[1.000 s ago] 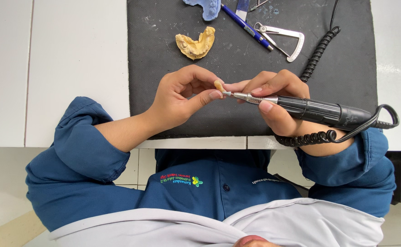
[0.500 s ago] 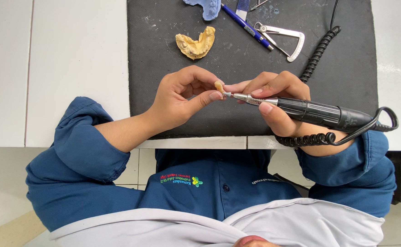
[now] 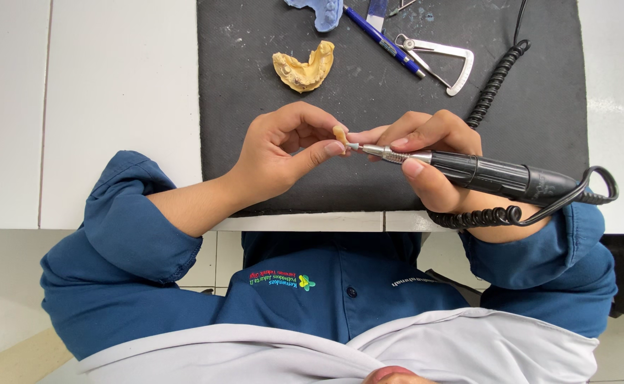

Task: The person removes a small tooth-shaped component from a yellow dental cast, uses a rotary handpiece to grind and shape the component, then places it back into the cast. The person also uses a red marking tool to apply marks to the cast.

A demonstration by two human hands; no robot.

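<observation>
Our left hand (image 3: 276,153) pinches a small tooth piece (image 3: 339,134) between its fingers; our right hand (image 3: 425,153) grips the rotary handpiece (image 3: 489,174), tip touching it.

Dental lab bench — plaster jaw cast (image 3: 305,67), caliper (image 3: 440,60), black mat (image 3: 539,107) on white tile

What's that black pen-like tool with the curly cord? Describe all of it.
The black pen-shaped rotary handpiece has a silver metal nose and thin bit, and a coiled black cord at its rear. It lies nearly level in the right hand, tip against the small tan piece pinched by the left hand.
</observation>
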